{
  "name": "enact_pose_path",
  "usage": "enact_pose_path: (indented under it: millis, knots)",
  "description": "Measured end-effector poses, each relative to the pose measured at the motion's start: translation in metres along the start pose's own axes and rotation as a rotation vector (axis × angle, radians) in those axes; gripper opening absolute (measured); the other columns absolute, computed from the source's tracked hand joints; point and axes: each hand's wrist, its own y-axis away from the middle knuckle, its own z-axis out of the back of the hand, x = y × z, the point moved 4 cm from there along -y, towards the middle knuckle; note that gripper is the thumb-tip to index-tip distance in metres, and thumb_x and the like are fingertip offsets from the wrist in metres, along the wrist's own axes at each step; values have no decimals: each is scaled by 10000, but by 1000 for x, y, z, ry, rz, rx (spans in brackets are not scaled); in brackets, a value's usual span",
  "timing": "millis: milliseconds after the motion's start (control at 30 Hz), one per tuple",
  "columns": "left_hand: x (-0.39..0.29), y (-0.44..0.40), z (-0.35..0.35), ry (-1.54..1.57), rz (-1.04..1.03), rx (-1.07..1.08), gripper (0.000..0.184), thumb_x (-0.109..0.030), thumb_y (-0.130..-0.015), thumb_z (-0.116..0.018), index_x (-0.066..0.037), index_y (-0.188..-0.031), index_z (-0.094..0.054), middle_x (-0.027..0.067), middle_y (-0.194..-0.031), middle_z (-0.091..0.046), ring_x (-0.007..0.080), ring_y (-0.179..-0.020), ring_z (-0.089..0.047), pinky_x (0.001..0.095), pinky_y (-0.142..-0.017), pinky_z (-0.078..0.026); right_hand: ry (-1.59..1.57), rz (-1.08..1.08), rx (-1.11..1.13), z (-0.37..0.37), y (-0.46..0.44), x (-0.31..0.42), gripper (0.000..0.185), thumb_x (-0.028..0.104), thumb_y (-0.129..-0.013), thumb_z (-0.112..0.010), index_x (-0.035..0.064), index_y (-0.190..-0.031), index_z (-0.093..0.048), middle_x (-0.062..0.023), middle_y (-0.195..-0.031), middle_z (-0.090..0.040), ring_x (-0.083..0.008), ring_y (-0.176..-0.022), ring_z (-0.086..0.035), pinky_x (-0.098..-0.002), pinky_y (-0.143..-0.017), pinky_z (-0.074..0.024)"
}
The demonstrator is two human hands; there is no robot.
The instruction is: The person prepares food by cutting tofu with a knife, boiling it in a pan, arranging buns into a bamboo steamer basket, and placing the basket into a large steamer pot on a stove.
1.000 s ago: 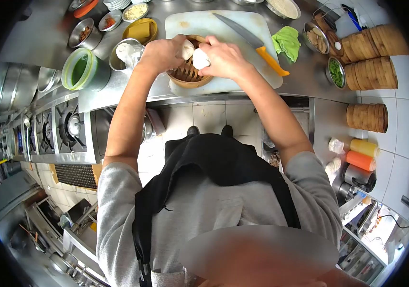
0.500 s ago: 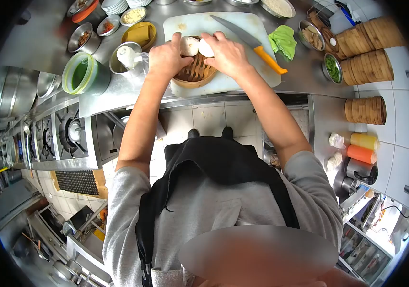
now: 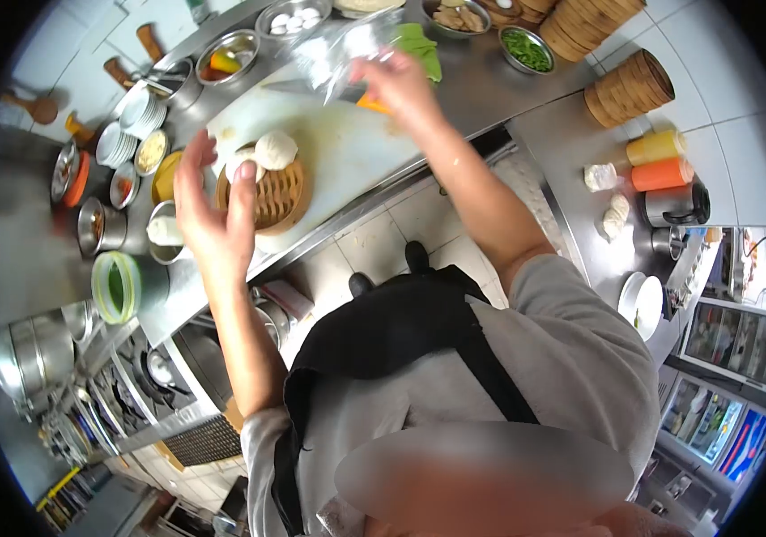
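My left hand (image 3: 213,210) is open, thumb and fingers spread, at the left side of a round bamboo steamer basket (image 3: 283,199). Its thumb overlaps one white bun (image 3: 242,164); whether it touches is unclear. A second white bun (image 3: 276,150) sits beside that one at the basket's far edge. My right hand (image 3: 401,89), blurred, is raised over the far right of the white cutting board (image 3: 334,148), its fingers closed at the edge of a crumpled clear plastic bag (image 3: 334,54). Under the bag and hand, a knife with an orange handle (image 3: 371,104) is mostly hidden.
Left of the board stand a metal pot (image 3: 165,252) with something white in it, a tub of green liquid (image 3: 117,286) and several small bowls. Beyond the board are a bowl of white balls (image 3: 293,20) and a green leaf (image 3: 419,52). Bamboo steamers (image 3: 629,88) stand at right.
My hands have parted, leaving the buns in the basket. The right hand has moved far right, where the clear bag now appears; the left has opened. The view has turned.
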Motion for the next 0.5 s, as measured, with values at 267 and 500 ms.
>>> enact_pose_path:
  millis: [267,500]
  knots:
    - [-1,24,-33,-40,130,216,503,-283,-914,-762,19,-1288,-611,161,-1154,-668,259,-1029,-643,392,-906,-509,102,-55,-380,134,-153,44,287,317,-953,-701,52,-1055,-668,-79,-709,-623,-186,-482,-550,-326,-444,-448]
    - [-12,26,-80,56,173,340,440,-220,-918,-761,-12,-1281,-624,109,-1112,-689,207,-997,-629,358,-908,-486,567,208,-198,226,-116,47,420,430,-949,-679,53,-1134,-688,-129,-940,-727,-277,-808,-695,-391,-705,-553]
